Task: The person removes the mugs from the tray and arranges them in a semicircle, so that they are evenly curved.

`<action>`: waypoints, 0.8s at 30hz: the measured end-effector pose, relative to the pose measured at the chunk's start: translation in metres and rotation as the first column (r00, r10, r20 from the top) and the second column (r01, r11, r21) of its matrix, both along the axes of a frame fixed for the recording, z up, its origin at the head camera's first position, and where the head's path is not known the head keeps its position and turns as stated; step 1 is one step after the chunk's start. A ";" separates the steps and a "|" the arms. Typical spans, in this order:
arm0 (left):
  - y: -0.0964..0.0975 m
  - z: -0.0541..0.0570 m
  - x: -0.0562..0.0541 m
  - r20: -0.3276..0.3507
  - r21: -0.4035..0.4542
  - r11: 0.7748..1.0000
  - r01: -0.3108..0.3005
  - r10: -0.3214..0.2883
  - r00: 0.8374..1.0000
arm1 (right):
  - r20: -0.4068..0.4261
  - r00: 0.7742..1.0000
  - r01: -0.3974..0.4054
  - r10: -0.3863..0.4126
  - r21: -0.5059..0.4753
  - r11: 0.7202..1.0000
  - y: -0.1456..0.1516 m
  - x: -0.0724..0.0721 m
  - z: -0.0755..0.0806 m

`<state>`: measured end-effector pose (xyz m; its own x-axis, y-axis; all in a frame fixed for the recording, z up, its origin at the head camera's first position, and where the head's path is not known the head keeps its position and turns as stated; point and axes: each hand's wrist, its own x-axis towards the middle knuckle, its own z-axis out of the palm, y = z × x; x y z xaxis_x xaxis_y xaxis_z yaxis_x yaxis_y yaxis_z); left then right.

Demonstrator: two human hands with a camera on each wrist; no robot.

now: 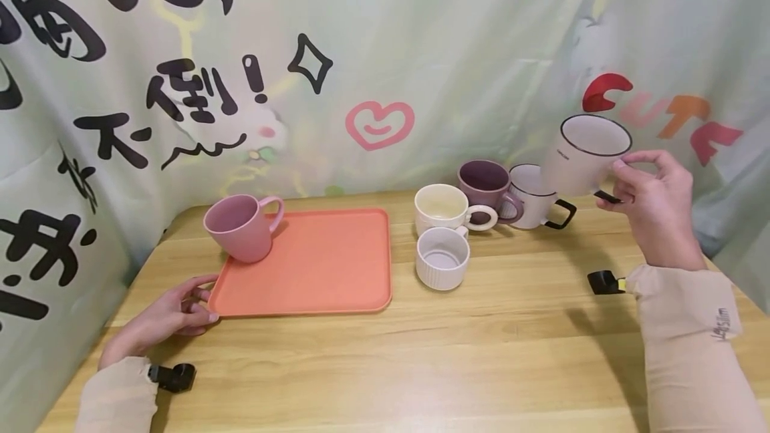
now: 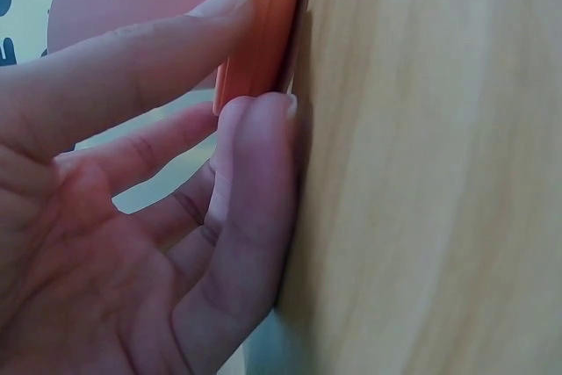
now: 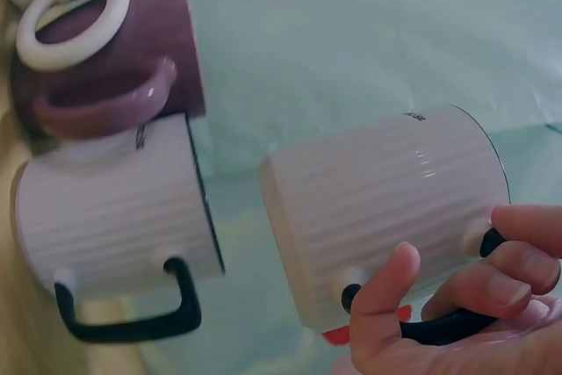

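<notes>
My right hand point(image 1: 658, 202) grips a white mug point(image 1: 580, 169) by its black handle point(image 3: 452, 327) and holds it up above the table at the right, dark rim upward. My left hand point(image 1: 162, 316) is at the front left corner of an orange tray point(image 1: 331, 262). In the left wrist view its thumb point(image 2: 158, 54) lies on the tray's edge and the fingers curl at the underside. On the tray's left side stands a pink mug point(image 1: 243, 232), its handle toward the back right.
Right of the tray, a cream mug point(image 1: 438, 212), a small ribbed white cup point(image 1: 442, 266), a purple mug point(image 1: 481, 179) and another white mug point(image 1: 532, 196) with a black handle stand close together on the wooden table point(image 1: 481, 366). A printed curtain point(image 1: 469, 52) hangs behind.
</notes>
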<state>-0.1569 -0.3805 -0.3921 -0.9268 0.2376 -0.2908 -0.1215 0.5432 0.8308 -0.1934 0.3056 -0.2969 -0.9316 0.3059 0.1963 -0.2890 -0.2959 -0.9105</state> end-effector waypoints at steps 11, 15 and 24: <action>0.000 -0.001 0.000 -0.009 0.002 1.000 0.006 -0.006 1.000 | 0.067 0.995 0.079 -0.076 -0.037 0.996 0.017 0.001 -0.003; -0.001 0.000 -0.001 -0.016 0.009 1.000 0.012 -0.012 1.000 | 0.068 0.995 0.082 -0.078 -0.062 0.995 0.022 0.001 -0.006; -0.001 -0.001 0.000 -0.018 0.005 1.000 0.001 -0.001 1.000 | 0.080 0.995 0.074 -0.065 -0.119 0.990 0.031 -0.003 -0.007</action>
<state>-0.1569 -0.3818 -0.3934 -0.9316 0.2399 -0.2731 -0.1059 0.5394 0.8353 -0.1961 0.3369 -0.3036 -0.9179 0.3879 0.0838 -0.2447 -0.3871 -0.8890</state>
